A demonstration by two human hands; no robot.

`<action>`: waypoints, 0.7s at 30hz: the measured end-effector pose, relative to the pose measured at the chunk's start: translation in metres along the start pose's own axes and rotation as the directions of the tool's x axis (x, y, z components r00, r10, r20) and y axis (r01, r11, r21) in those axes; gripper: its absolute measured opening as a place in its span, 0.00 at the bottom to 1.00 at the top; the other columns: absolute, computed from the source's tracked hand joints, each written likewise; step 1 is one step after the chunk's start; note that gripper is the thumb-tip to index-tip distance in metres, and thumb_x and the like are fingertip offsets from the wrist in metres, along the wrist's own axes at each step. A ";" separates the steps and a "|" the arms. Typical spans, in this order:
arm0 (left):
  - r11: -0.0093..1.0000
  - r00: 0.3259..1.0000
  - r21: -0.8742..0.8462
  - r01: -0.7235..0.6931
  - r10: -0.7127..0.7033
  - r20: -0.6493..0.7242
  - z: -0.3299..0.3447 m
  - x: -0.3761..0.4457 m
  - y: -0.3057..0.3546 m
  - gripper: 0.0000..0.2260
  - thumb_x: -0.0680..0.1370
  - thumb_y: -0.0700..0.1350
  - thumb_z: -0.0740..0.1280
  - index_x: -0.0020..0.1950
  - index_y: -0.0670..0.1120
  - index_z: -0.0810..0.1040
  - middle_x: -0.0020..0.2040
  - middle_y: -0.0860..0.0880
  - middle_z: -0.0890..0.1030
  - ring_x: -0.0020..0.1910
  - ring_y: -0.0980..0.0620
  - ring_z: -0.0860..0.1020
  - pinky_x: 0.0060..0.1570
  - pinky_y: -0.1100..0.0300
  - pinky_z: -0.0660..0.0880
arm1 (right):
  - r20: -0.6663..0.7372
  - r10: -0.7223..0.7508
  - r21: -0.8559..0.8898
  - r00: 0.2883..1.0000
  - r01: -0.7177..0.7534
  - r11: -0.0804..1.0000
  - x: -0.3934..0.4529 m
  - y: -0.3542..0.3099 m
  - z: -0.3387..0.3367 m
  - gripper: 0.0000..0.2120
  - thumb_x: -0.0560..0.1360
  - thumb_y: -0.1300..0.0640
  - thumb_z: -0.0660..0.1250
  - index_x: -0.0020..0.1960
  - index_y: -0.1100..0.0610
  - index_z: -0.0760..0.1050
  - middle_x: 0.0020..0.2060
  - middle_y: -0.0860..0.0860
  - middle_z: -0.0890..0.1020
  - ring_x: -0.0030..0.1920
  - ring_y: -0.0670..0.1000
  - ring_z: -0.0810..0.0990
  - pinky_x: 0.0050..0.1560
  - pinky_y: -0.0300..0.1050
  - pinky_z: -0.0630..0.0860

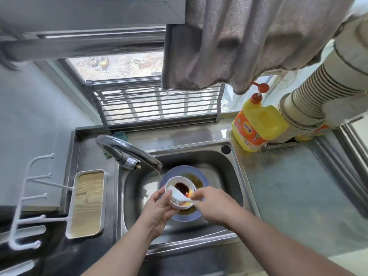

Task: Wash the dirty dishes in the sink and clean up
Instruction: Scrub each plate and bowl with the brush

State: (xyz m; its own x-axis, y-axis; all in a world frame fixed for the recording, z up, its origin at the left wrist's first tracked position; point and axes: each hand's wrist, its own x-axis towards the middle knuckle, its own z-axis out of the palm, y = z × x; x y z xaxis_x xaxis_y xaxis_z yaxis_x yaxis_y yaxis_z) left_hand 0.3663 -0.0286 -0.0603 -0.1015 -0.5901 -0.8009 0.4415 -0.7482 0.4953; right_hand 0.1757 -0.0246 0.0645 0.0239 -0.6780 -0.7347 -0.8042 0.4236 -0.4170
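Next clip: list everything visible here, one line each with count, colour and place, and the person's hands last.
bowl: one, white, dark sauce inside, held over the plate
brush: one, white, across the bowl
plate: one, blue, greasy, in the sink
sink: one, steel, centre
tap: one, chrome, trickling water
detergent bottle: one, yellow, red pump, counter behind sink
tray: one, white rim, wood-look base, left of sink
cloth: one, grey, hanging above
left hand: grips the bowl
right hand: grips the brush

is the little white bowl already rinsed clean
No, the small white bowl held by the left hand has dark sauce inside.
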 end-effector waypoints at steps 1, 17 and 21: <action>1.000 1.000 0.002 0.014 -0.014 0.006 0.001 -0.003 -0.001 0.25 0.74 0.46 0.75 0.69 0.42 0.77 0.57 0.35 0.86 0.53 0.37 0.86 0.44 0.48 0.86 | -0.050 -0.022 -0.109 0.999 0.017 0.994 0.002 -0.001 -0.002 0.17 0.82 0.49 0.60 0.69 0.37 0.76 0.63 0.45 0.82 0.58 0.52 0.81 0.56 0.48 0.79; 0.976 0.997 0.212 -0.038 0.022 0.078 -0.001 -0.014 0.000 0.21 0.76 0.35 0.75 0.68 0.45 0.79 0.54 0.38 0.87 0.54 0.41 0.87 0.51 0.49 0.85 | -0.034 0.039 -0.387 0.999 -0.049 0.921 -0.013 0.032 -0.020 0.20 0.81 0.54 0.61 0.67 0.35 0.76 0.56 0.46 0.82 0.54 0.54 0.82 0.46 0.45 0.75; 0.981 0.996 0.195 -0.023 0.006 0.088 0.009 -0.014 0.005 0.19 0.77 0.38 0.75 0.67 0.46 0.79 0.55 0.38 0.87 0.52 0.38 0.87 0.42 0.51 0.86 | -0.056 -0.194 -0.688 0.979 0.103 0.719 -0.016 0.031 -0.010 0.26 0.80 0.62 0.61 0.73 0.39 0.69 0.46 0.51 0.75 0.48 0.59 0.80 0.37 0.45 0.69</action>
State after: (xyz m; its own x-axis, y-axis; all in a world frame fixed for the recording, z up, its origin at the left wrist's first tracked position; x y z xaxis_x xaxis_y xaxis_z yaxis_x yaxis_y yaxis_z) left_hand 0.3617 -0.0264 -0.0438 -0.1772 -0.6187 -0.7654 0.2618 -0.7793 0.5694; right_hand 0.1451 -0.0065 0.0688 0.1457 -0.7799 -0.6087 -0.9840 -0.1783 -0.0072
